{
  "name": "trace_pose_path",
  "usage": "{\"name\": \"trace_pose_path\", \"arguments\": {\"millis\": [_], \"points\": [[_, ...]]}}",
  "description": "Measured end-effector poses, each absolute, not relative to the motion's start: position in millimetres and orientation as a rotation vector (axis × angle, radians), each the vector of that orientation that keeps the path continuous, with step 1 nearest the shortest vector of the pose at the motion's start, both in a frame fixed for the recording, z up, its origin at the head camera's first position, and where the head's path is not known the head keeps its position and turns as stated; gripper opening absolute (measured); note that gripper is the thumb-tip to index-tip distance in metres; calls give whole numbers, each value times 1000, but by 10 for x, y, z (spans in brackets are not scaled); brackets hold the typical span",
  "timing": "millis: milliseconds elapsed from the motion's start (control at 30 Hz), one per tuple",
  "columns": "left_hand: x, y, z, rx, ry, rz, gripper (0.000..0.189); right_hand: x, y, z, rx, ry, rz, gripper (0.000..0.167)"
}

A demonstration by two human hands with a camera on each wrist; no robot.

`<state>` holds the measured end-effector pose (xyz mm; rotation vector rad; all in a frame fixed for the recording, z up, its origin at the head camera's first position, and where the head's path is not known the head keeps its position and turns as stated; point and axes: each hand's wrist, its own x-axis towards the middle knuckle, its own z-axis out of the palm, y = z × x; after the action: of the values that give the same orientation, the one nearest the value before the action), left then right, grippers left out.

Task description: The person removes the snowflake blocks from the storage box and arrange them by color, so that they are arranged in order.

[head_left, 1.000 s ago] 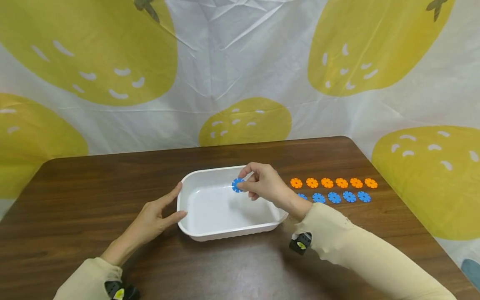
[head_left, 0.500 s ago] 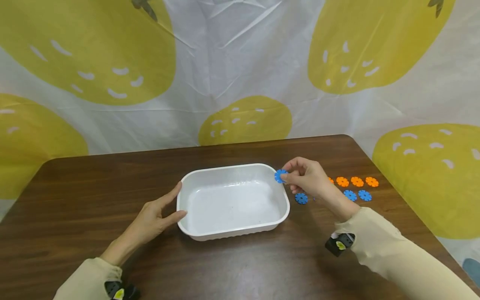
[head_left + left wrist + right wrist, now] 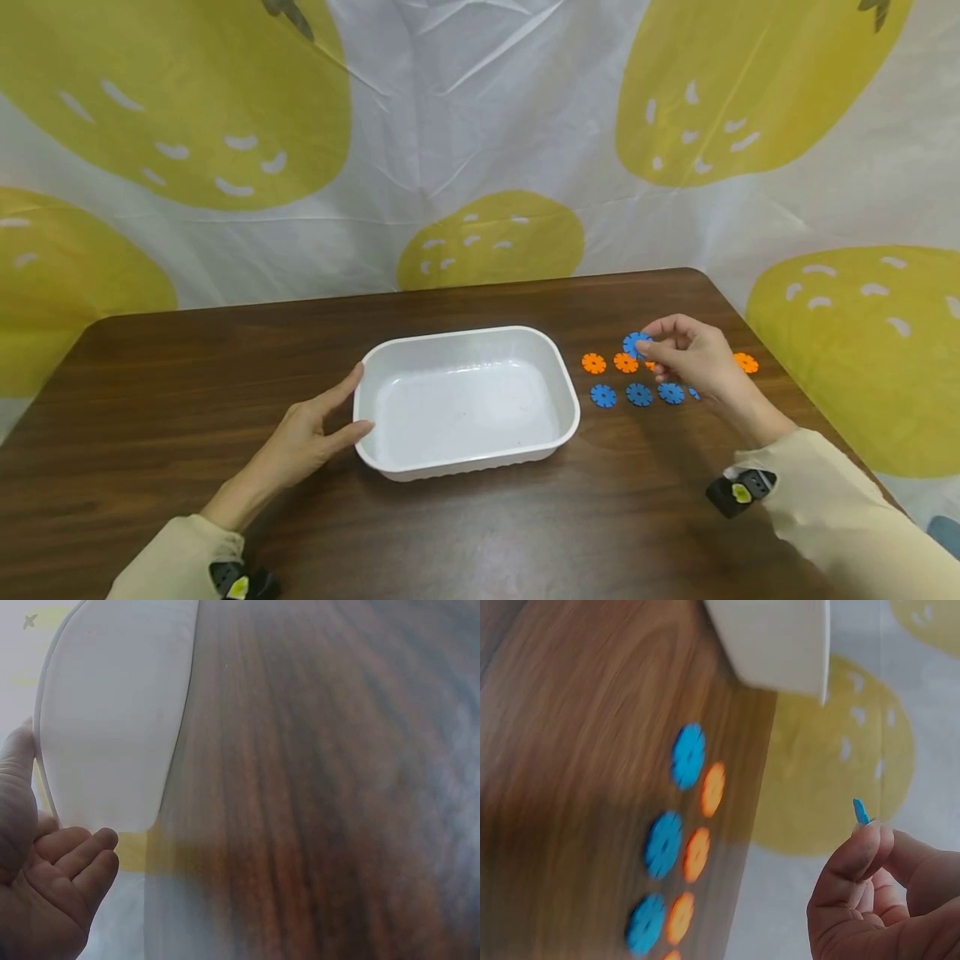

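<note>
My left hand point(image 3: 303, 437) rests against the left end of a white rectangular basin point(image 3: 465, 417), thumb at the rim and index finger higher along the same edge. In the left wrist view its other fingers point(image 3: 96, 859) lie loosely bent by the basin's outer wall. Between thumb and index finger, my right hand point(image 3: 693, 358) pinches a blue notched plastic disc point(image 3: 636, 344). It is raised above the two rows of discs on the right. The right wrist view shows this disc point(image 3: 861, 811) edge-on at the fingertips.
Orange notched discs point(image 3: 593, 363) form the back row right of the basin, and blue notched discs point(image 3: 603, 396) the front row. My right hand covers part of both rows. A brown wooden table point(image 3: 480, 533) carries everything; a fruit-print cloth point(image 3: 495, 125) hangs behind it.
My right hand has moved right with the blue disc, from over the basin to above the rows of discs. The left hand and the basin have stayed put.
</note>
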<state>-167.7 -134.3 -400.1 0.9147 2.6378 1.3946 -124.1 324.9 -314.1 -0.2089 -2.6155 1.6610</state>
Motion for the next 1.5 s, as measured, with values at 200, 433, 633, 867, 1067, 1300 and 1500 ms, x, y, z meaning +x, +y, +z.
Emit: {"name": "trace_pose_path", "arguments": {"millis": [200,433,633,867,1067,1300,1500], "points": [[-1685,-1345,-3998,966,2739,1319,70,-1168,3554,-3207,-262,-2589,1629,26],[-1694,-1347,-4003,976,2747,1315,69,-1133,3827,-3276,-306,-2477,1693,13],[-1696,-1340,-4008,962,2757,1300,69,-1074,4104,-3375,-394,-2460,1646,12],[-1703,-1333,-4003,958,2759,1293,70,-1024,4430,-3570,-467,-2410,1629,9],[-1708,-1328,-3997,942,2761,1289,70,-941,4447,-3537,-557,-2482,1519,8],[-1715,-1334,-4001,947,2767,1290,70,-907,4544,-3580,-602,-2557,1415,13],[-1707,-1340,-4009,949,2773,1291,70,-869,4594,-3613,-641,-2576,1401,14]]}}
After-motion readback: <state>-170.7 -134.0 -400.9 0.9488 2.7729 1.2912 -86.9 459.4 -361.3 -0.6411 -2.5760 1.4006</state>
